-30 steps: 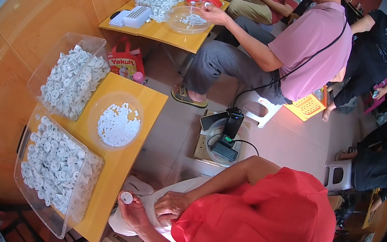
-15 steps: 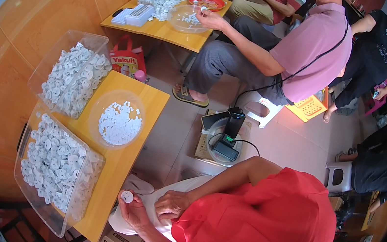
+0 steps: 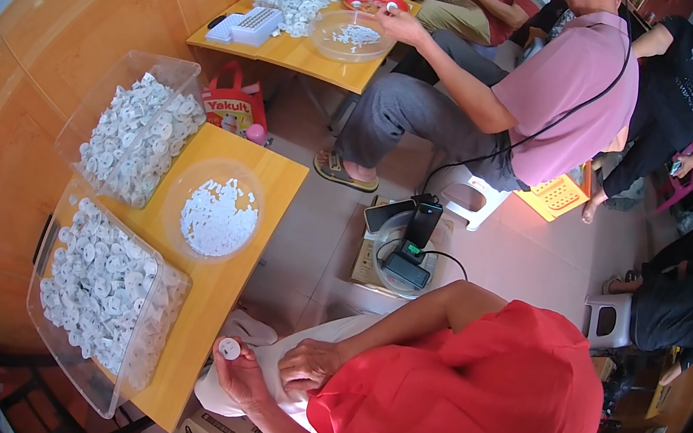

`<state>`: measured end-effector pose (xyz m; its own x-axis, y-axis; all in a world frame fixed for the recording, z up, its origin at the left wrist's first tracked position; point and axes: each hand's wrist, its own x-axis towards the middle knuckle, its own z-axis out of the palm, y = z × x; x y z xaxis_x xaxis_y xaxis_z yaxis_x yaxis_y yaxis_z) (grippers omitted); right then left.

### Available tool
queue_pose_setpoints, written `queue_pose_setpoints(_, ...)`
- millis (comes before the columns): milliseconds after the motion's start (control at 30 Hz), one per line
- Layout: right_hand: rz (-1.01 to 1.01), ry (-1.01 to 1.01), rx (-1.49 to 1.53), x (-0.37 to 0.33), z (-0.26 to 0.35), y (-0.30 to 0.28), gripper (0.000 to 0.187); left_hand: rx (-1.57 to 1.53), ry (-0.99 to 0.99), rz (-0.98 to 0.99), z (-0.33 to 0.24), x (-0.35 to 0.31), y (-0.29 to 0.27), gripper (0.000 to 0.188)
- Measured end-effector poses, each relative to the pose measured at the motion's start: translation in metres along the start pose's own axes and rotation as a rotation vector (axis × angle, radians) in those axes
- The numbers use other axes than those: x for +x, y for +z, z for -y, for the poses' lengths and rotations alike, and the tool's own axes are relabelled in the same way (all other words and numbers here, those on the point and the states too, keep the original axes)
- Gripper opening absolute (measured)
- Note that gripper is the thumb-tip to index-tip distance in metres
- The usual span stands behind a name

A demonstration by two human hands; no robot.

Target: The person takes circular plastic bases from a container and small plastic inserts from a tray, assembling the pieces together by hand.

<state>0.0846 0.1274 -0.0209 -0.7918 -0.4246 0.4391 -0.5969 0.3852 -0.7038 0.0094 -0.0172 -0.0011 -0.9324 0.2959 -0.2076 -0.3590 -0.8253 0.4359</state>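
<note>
"From left to right, please?"
"I see two clear bins (image 3: 165, 324) of discs (image 3: 94, 278) on the bench (image 3: 205, 312), also a bowl (image 3: 192, 177)."
"And the hands?"
"Left hand (image 3: 245, 382) pinches one white disc (image 3: 229, 349) near the bench; right hand (image 3: 310, 365) lies on the thigh (image 3: 330, 330), maybe half-curled, I cannot tell surely."

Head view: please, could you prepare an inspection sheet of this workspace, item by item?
Surface: yellow table, partly covered.
Job's things: white discs heaped in two clear bins; small white pieces in a round bowl.
Clutter: red bag and pink ball beyond the table; carton on the floor.
Hands: left hand holds one disc; right hand rests on light trousers.
Cables: black cable at the devices on the floor.
Surroundings: seated co-worker in pink at another table; more people around.
</note>
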Motion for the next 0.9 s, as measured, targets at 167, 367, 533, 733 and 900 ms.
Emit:
queue_pose_setpoints(167,-0.007,0.010,-0.002,0.000,0.001,-0.001,0.016,-0.009,-0.007,0.022,0.001,0.001,-0.001,0.028)
queue_pose_setpoints(367,0.005,-0.030,0.004,0.002,0.001,-0.002,0.016,-0.029,0.023,0.016,0.000,0.000,-0.007,0.030)
queue_pose_setpoints(533,0.015,-0.003,0.030,0.002,0.000,-0.007,0.015,0.026,0.004,0.046,0.001,0.003,-0.001,0.033)
queue_pose_setpoints(733,0.029,0.025,0.002,0.005,0.004,-0.009,0.014,0.050,0.013,0.049,0.000,0.001,-0.003,0.031)
queue_pose_setpoints(900,0.060,0.034,-0.011,0.005,0.005,-0.011,0.013,0.044,-0.012,0.092,-0.002,-0.001,0.003,0.031)
